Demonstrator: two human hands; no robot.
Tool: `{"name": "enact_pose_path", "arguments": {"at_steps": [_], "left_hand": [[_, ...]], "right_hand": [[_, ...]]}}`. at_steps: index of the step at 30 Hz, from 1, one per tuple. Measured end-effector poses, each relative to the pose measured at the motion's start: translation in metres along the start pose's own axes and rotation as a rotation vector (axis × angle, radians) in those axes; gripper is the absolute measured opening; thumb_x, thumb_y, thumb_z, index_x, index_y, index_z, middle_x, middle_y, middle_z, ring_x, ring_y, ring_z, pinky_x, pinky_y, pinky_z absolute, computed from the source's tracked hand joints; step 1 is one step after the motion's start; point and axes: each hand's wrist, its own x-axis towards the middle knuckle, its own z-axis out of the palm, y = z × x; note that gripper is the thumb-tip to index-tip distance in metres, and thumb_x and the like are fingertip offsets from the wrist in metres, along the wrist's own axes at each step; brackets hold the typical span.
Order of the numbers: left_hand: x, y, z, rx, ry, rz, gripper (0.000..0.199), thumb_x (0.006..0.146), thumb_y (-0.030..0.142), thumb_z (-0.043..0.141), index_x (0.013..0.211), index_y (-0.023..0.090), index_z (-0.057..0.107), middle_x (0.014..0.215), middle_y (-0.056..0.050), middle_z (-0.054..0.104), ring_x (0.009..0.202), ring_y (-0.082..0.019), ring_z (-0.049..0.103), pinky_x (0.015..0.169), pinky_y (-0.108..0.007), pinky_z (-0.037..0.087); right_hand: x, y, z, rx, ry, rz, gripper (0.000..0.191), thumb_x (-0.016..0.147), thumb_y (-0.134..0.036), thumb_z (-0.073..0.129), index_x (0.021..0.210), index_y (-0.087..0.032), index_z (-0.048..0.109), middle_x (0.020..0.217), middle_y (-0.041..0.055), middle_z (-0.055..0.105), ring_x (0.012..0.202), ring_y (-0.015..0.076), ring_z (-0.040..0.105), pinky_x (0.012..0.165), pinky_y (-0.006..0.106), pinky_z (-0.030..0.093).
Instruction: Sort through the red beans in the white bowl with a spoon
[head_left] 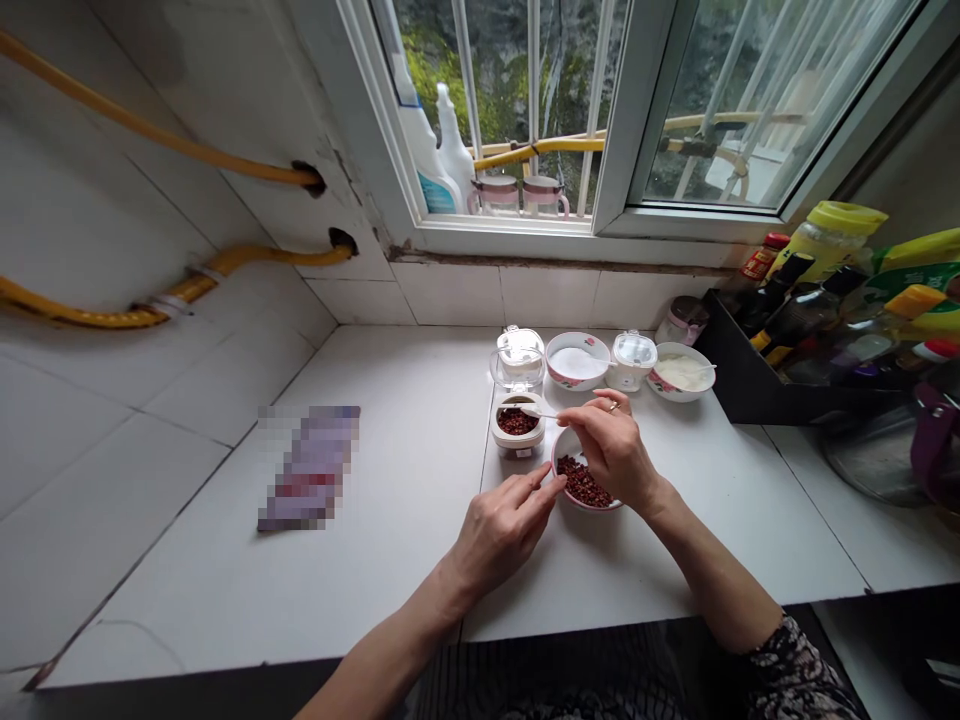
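My right hand [619, 445] pinches the handle of a small white spoon [534, 410], whose head is over the mouth of a squat seasoning jar [517, 445]. Dark red peppercorns [517, 422] fill this jar, and its clear lid [516, 372] stands open at the back. Just right of it is a bowl with a pink rim [592, 509], holding more peppercorns [581, 485]; my right hand covers part of it. With thumb and fingers at the bowl's near left rim, my left hand [506, 525] steadies it.
Behind stand a white-lidded jar [521, 345], a bowl of white granules [577, 380], another clear-lidded jar [632, 358] and a bowl of pale powder [681, 392]. At right, a black box [765, 390] holds several bottles. A blurred purple packet [311, 470] lies left on the white counter [405, 430].
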Motion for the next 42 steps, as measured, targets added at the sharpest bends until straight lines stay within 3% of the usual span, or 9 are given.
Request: {"name": "enact_pose_path", "arguments": {"at_steps": [4,8,14,20,24,31,35,42], "left_hand": [[-0.001,-0.001,0.0,-0.015,-0.009,0.001,0.03,0.096,0.012,0.05,0.123,0.016,0.063,0.117,-0.013,0.07,0.089,-0.019,0.071,0.07,-0.029,0.06],[-0.002,-0.002,0.0,-0.018,-0.002,0.0,0.033,0.096,0.011,0.05,0.126,0.017,0.063,0.117,-0.013,0.07,0.092,-0.019,0.071,0.072,-0.029,0.061],[-0.001,-0.002,-0.001,-0.021,0.001,0.006,0.03,0.095,0.012,0.052,0.122,0.017,0.064,0.115,-0.013,0.071,0.091,-0.02,0.072,0.071,-0.029,0.061],[-0.001,-0.002,0.0,-0.022,0.01,0.009,0.031,0.096,0.011,0.051,0.123,0.017,0.063,0.116,-0.013,0.071,0.091,-0.019,0.072,0.073,-0.029,0.06],[-0.001,-0.002,0.0,-0.021,0.017,0.008,0.03,0.095,0.011,0.051,0.122,0.016,0.064,0.116,-0.013,0.071,0.09,-0.019,0.072,0.073,-0.029,0.06],[0.0,-0.003,0.0,-0.014,0.017,0.013,0.028,0.096,0.011,0.051,0.121,0.016,0.063,0.115,-0.013,0.071,0.089,-0.019,0.072,0.071,-0.029,0.06],[0.0,-0.002,0.0,-0.008,0.02,0.017,0.027,0.096,0.011,0.051,0.119,0.015,0.064,0.115,-0.013,0.071,0.089,-0.019,0.072,0.07,-0.028,0.06],[0.0,-0.002,0.0,-0.018,0.021,0.012,0.028,0.096,0.011,0.051,0.12,0.016,0.064,0.115,-0.012,0.071,0.09,-0.019,0.072,0.071,-0.028,0.06]], "right_hand": [[-0.002,0.013,-0.019,-0.042,0.079,0.149,0.016,0.092,-0.017,0.049,0.09,-0.022,0.064,0.07,0.0001,0.073,0.073,0.0194,0.065,0.092,0.04,0.043],[-0.007,0.029,-0.031,-0.161,-0.075,0.278,0.02,0.085,-0.014,0.048,0.075,-0.023,0.062,0.062,-0.0014,0.069,0.067,0.0189,0.062,0.092,0.039,0.041],[-0.013,0.034,-0.025,-0.307,-0.207,0.241,0.021,0.084,-0.011,0.046,0.076,-0.02,0.062,0.064,0.0005,0.068,0.058,0.0157,0.057,0.098,0.042,0.035],[-0.015,0.028,-0.013,-0.111,-0.278,0.304,0.021,0.086,-0.011,0.043,0.079,-0.02,0.061,0.063,-0.002,0.069,0.058,0.014,0.058,0.096,0.039,0.035],[-0.013,0.026,-0.012,-0.01,-0.254,0.396,0.019,0.085,-0.012,0.044,0.078,-0.021,0.06,0.058,-0.004,0.068,0.06,0.0148,0.059,0.095,0.038,0.036],[-0.011,0.03,-0.021,-0.032,-0.19,0.472,0.02,0.084,-0.015,0.045,0.076,-0.022,0.062,0.058,-0.002,0.069,0.071,0.0183,0.063,0.094,0.038,0.038],[-0.012,0.031,-0.02,-0.086,-0.208,0.453,0.021,0.083,-0.015,0.045,0.076,-0.022,0.063,0.058,-0.0025,0.068,0.065,0.0167,0.061,0.097,0.039,0.037],[-0.011,0.029,-0.019,0.049,-0.211,0.512,0.021,0.082,-0.016,0.043,0.073,-0.021,0.061,0.055,-0.0023,0.067,0.059,0.015,0.06,0.093,0.037,0.041]]}}
